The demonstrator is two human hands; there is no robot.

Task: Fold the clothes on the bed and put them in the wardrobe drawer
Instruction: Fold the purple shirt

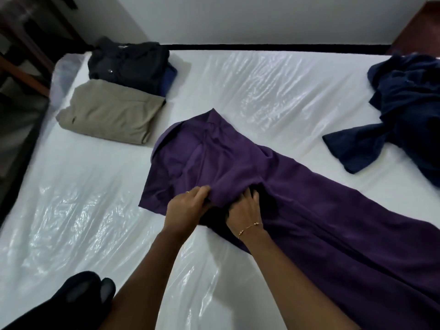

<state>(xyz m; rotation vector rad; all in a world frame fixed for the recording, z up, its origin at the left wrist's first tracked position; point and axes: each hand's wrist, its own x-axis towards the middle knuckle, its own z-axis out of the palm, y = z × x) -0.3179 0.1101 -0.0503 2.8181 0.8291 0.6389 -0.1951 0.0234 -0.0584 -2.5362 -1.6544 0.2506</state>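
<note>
Purple garment (pixel 273 186) lies half-folded on the bed (pixel 262 86); left hand (pixel 188 208) pinches a fold, right hand (pixel 245 208) presses with fingers spread. Slippery plastic could let it slide, undoing the fold.

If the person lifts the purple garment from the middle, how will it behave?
The purple garment would probably hang limp and sag at both ends: it already bunches into soft folds where the left hand and right hand gather it. It seems fairly light. On the glossy plastic cover it may slide easily when pushed.
</note>
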